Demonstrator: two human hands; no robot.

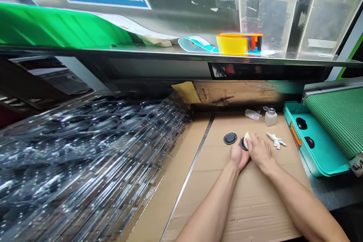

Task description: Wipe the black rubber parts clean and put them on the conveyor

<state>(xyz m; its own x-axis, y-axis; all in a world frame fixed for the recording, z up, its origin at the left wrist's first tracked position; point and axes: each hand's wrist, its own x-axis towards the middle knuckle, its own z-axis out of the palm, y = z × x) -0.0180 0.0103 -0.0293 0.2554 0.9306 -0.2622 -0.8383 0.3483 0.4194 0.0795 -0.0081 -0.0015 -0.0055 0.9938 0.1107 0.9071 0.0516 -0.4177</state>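
My left hand (238, 155) is closed around a small round black part (243, 144), held just above the cardboard. In my right hand (260, 150) is a pale, cream-coloured pad (247, 138), closed in the fingers and set against the face of the black part. The exact material of the pad cannot be made out. Just left of my hands, another round black part (230, 138) with a ringed face lies flat on the cardboard (215, 174). A crumpled white glove or cloth (276, 140) lies right of my right hand.
Stacked clear plastic trays (107, 159) fill the left side. Behind my hands stand a white pump bottle (270, 117) and a crumpled tissue (253, 114). At right, a teal bin (320, 160) holds two black parts beside a green conveyor belt (337, 109). A shelf (170, 53) carries tape rolls (232, 44).
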